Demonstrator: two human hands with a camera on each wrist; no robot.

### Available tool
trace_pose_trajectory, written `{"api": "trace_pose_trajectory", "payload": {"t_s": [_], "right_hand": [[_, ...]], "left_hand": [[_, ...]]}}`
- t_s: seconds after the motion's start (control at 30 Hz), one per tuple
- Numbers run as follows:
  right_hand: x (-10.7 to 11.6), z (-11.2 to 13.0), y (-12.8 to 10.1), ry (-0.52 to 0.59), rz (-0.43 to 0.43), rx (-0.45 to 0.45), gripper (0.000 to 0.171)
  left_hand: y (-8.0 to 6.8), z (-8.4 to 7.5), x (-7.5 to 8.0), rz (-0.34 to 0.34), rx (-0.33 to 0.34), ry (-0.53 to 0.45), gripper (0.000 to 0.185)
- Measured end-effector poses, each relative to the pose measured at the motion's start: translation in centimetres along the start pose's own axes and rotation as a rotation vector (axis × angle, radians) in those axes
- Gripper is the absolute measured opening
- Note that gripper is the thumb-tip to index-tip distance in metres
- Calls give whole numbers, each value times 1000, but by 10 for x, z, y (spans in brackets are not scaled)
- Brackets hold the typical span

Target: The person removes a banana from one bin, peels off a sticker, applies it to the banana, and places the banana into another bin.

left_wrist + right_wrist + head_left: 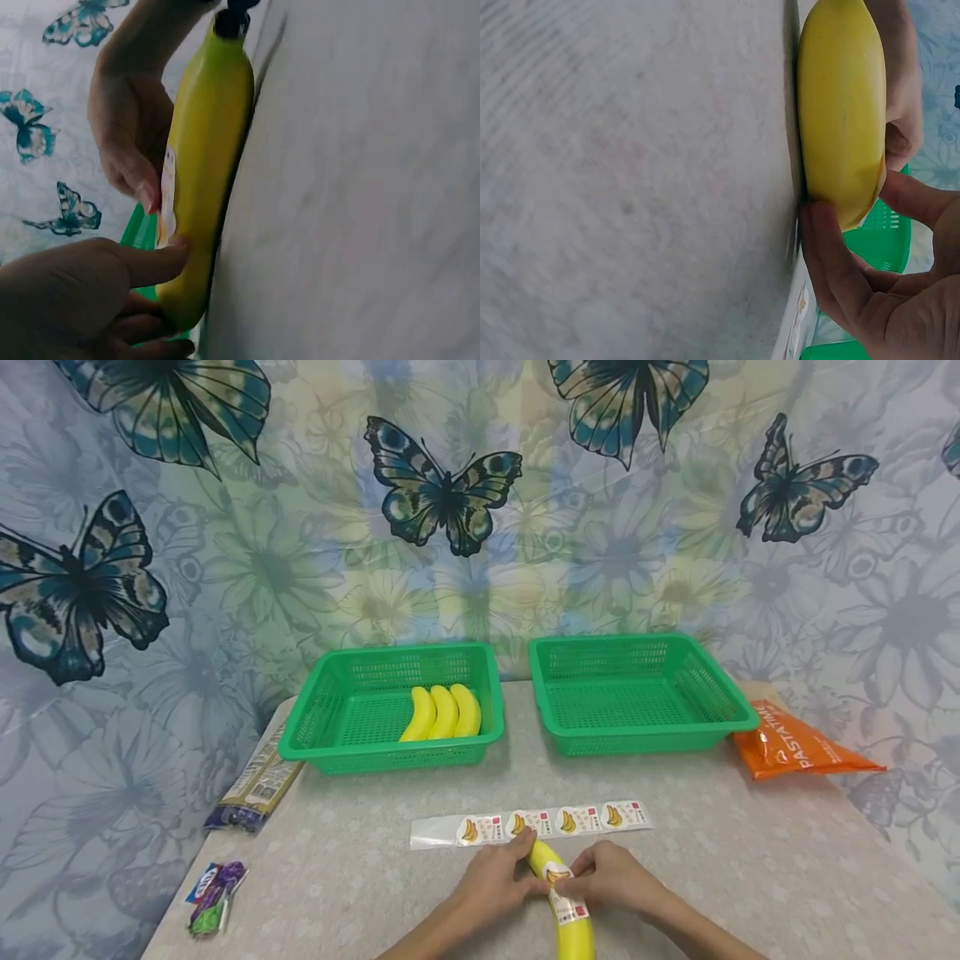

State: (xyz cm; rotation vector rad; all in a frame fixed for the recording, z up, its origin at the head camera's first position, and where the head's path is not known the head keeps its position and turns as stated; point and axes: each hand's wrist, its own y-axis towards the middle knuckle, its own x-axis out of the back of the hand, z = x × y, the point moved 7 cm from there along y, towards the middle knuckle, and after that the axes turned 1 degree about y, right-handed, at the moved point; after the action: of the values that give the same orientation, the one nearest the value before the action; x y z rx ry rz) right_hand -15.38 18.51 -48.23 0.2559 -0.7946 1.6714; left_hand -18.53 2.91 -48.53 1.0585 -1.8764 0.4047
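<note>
A yellow banana (564,917) lies on the table near the front edge, with a white sticker (567,903) across its middle. My left hand (495,881) holds the banana's far end, its thumb (161,262) pressing beside the sticker (166,196). My right hand (611,878) grips the banana from the other side, fingertips on the sticker. In the right wrist view the banana (840,105) sits between the thumb (829,255) and fingers of that hand. A strip of banana stickers (551,822) lies just beyond the hands.
Two green baskets stand at the back: the left one (390,758) holds three bananas (442,712), the right one (637,739) holds nothing. An orange pasta bag (795,747) lies far right. A printed package (255,785) and a small wrapper (217,887) lie left.
</note>
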Motion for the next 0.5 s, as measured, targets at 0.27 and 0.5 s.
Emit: {"api": "trace_pose_trajectory", "payload": {"t_s": [0.27,0.5], "right_hand": [[-1,-1,2,18,-13,16,34],[-3,-2,2,5,-3,19,32]], "left_hand": [[43,-6,37,58,48,-100,65],[121,-7,51,-60,118,-251,88]]}}
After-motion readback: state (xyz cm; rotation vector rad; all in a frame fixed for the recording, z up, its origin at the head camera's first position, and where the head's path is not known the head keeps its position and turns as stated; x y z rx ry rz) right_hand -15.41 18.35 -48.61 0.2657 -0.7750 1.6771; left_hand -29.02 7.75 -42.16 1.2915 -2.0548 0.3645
